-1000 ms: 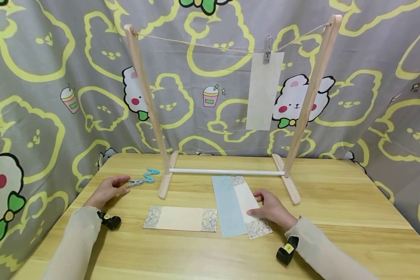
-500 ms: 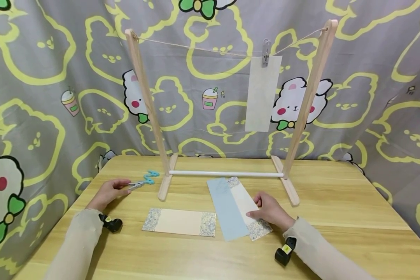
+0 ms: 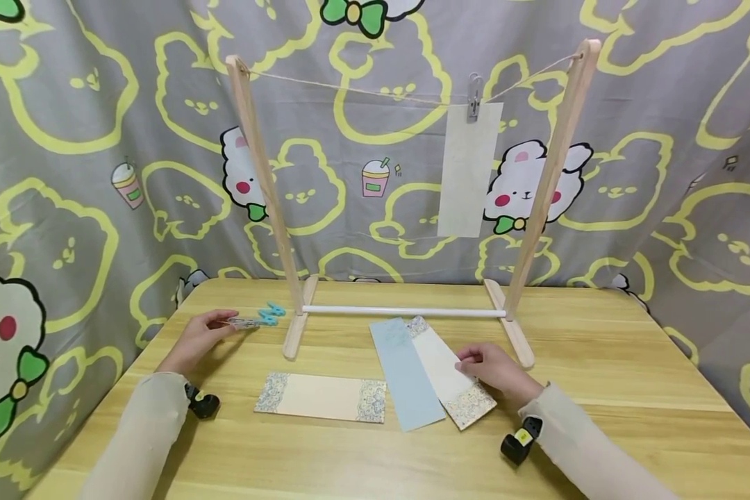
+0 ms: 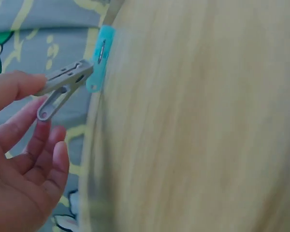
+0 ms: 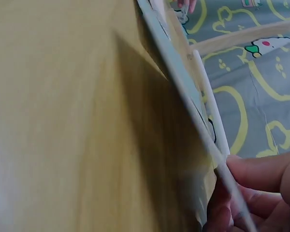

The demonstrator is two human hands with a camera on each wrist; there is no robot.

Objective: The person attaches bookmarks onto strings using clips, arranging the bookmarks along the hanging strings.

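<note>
My left hand pinches a grey clothespin by its handles, between thumb and fingers. Just past its tip lie blue clothespins, one of them close to the grey one in the left wrist view. My right hand pinches the long edge of a cream paper strip with patterned ends, thumb on one face and fingers behind. That strip is tilted with an edge off the table, casting a shadow in the right wrist view. A light blue strip lies along its left side.
Another cream strip with patterned ends lies crosswise on the table. Behind the strips stands a wooden frame with a white bottom rod and a sagging string. A metal clip holds a pale paper strip on the string.
My left hand has risen slightly with the grey clothespin. My right hand has shifted right and turned the patterned strip, whose near end has swung away from the light blue strip.
</note>
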